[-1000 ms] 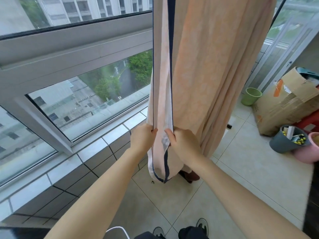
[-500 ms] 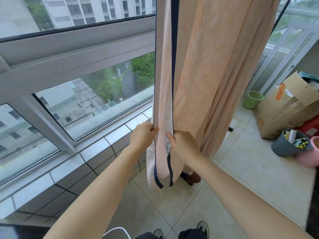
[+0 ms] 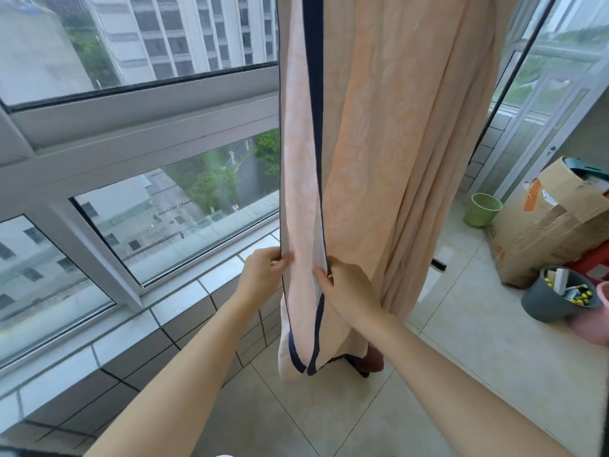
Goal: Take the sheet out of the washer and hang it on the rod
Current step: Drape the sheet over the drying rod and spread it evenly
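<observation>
1. Large grey-framed window (image 3: pixel 171 209) panes fill the left side and look out on tall buildings, trees and a road far below. A tiled ledge (image 3: pixel 184 298) of white and dark tiles runs under them, above a pale tiled floor (image 3: pixel 478 341).
2. Left of centre, the left hand (image 3: pixel 263 275) reaches out on a bare forearm. Its thumb and curled fingers pinch the left edge of a narrow folded strip of the sheet.
3. The sheet (image 3: pixel 405 143) hangs down the middle of the view. It is peach-coloured with a faint pattern, and its top runs out of the frame, so what it hangs from cannot be seen. A dark blue trim (image 3: pixel 315 127) runs down the strip and loops round its bottom end, which hangs close to the floor. The wider part falls in long vertical folds to the right of the strip.
4. The right hand (image 3: pixel 351 291) is just beside the left at about the same height. It pinches the blue-trimmed right edge of the strip between thumb and fingers, and the strip is held between the two hands.
5. Behind the sheet, a thin dark pole (image 3: pixel 514 94) slants down to the floor.
6. Further right, a green basket (image 3: pixel 481 211) stands on the floor beside a worn cardboard box (image 3: pixel 547 232).
7. In front of the box is a grey pot (image 3: pixel 550 301) holding small items, touching a pink pot (image 3: pixel 598 321) at the right edge.
</observation>
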{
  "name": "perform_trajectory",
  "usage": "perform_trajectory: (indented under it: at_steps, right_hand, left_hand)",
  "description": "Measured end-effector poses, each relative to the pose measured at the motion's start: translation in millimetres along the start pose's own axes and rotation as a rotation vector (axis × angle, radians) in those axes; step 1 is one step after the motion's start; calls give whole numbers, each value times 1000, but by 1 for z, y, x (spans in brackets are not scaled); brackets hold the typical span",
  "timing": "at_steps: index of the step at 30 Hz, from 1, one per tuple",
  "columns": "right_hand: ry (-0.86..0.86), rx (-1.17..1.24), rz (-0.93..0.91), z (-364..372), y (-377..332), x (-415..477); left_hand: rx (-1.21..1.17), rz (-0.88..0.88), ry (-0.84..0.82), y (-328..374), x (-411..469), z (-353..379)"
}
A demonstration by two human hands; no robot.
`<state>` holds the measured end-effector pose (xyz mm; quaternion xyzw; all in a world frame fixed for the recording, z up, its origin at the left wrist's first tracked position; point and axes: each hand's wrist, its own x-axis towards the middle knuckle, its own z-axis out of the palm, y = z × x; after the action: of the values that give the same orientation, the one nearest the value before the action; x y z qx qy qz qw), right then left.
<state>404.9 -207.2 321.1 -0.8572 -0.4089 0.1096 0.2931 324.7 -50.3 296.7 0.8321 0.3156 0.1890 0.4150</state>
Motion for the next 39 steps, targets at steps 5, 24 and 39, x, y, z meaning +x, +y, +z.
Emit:
perform_trajectory:
  at_steps: [5, 24, 39]
  right_hand:
    - [16, 36, -104, -5, -9, 1]
    - [183, -108, -645, -221, -9, 40]
    - [541, -222, -1004, -351, -87, 127]
  left_hand:
    - [-64, 104, 31, 12, -18, -14]
    - [-140, 275, 854, 226, -31, -74]
    - [857, 579, 951, 382, 13, -114]
